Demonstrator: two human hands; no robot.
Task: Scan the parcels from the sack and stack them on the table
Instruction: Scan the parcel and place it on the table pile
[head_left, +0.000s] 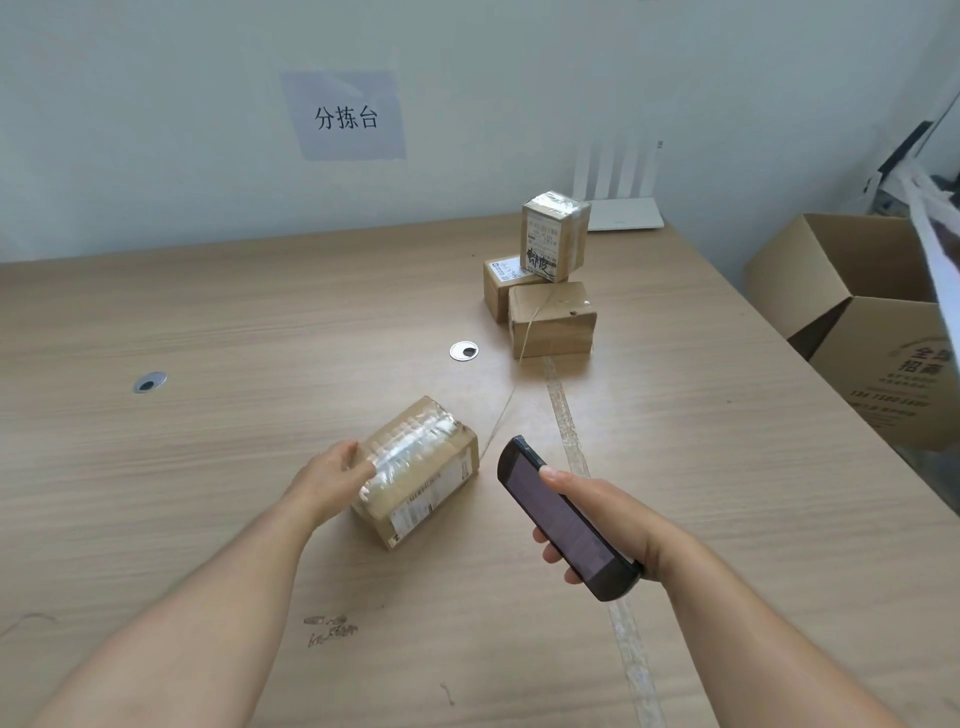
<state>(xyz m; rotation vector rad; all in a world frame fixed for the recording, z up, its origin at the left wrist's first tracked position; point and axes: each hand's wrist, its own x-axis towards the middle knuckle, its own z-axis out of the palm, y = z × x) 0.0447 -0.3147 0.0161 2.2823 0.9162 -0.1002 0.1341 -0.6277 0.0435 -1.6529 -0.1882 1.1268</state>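
The left hand (332, 475) rests on the taped left end of a parcel (421, 473). Its fingers (363, 474) are loosely spread against the box and steady it rather than clamp it. The parcel lies flat on the table (208, 322), and its printed label (434, 493) is on the near side, just right of those fingertips.

Right of the parcel, the right hand (605, 525) grips a scanner (558, 514). The fingers are curled under the scanner's body and the thumb lies on the screen. The scanner's far end sits near the parcel's right corner without touching it.

This looks like the scanning step. The next move probably calls for aiming the scanner's head at the label, with the left fingers tipping the box if the code faces away.

The parcel then has to go to the stack (545, 280), which stands well beyond the right fingers. It is made of two boxes side by side with a third standing on top.

Far right of both hands, beside the table, is an open carton (857, 322). Its flaps are up and its floor is hidden, so I cannot tell what is in it.

Above the carton at the frame edge hangs white fabric (935, 249), possibly the sack. Nothing of what it holds shows.
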